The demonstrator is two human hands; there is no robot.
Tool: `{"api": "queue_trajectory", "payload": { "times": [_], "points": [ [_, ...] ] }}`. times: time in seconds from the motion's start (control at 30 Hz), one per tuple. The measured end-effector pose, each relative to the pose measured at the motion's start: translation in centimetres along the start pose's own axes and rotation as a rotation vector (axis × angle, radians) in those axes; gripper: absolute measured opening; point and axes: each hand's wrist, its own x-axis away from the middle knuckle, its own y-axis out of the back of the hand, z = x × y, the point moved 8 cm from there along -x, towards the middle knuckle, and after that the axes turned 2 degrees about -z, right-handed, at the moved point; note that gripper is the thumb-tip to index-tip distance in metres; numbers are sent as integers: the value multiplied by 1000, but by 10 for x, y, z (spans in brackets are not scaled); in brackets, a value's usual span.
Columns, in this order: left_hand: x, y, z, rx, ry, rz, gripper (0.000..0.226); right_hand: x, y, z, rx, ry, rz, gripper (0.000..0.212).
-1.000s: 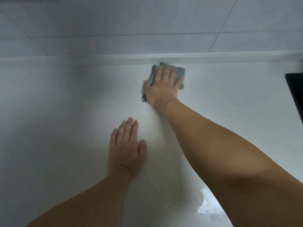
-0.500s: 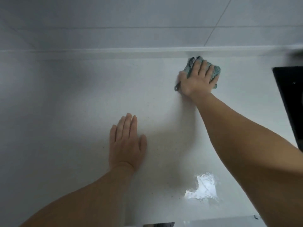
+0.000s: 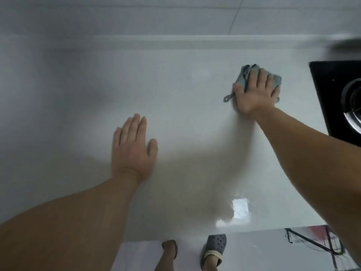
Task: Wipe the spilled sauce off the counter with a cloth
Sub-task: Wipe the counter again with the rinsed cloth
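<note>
Right hand (image 3: 254, 94) flat on the teal cloth (image 3: 276, 81), fingers (image 3: 261, 79) straight and spread, pressing it onto the white table (image 3: 175, 90) toward the far right, near the black stove (image 3: 332, 94). Left hand (image 3: 132, 149) flat on the table near the middle, fingers straight, holding nothing. Glossy wet patch (image 3: 238, 210) near the front edge. Grey slipper (image 3: 214, 245) on the floor below.

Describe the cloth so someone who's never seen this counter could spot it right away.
Start at the black stove on the pale counter's right edge. Just left of it, the right hand presses flat on the cloth. It is the only blue-green thing there, crumpled, with a small loop sticking out.
</note>
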Motion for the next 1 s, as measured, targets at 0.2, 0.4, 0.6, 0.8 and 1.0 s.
{"api": "queue_trajectory", "payload": {
  "times": [0.2, 0.4, 0.6, 0.8, 1.0],
  "points": [
    [-2, -2, -2, -54, -11, 46, 71, 124, -55, 109, 146, 649, 137, 86],
    [3, 0, -4, -23, 25, 50, 73, 94, -27, -11, 151, 601, 30, 87],
    [10, 4, -8, 2, 31, 45, 70, 94, -21, -78, -34, 56, -34, 84],
    [8, 7, -10, 11, 4, -4, 66, 231, -82, 10, 142, 794, 90, 83],
    [17, 13, -11, 14, 15, -87, 64, 164, -41, -112, 39, 293, -53, 83]
  ]
}}
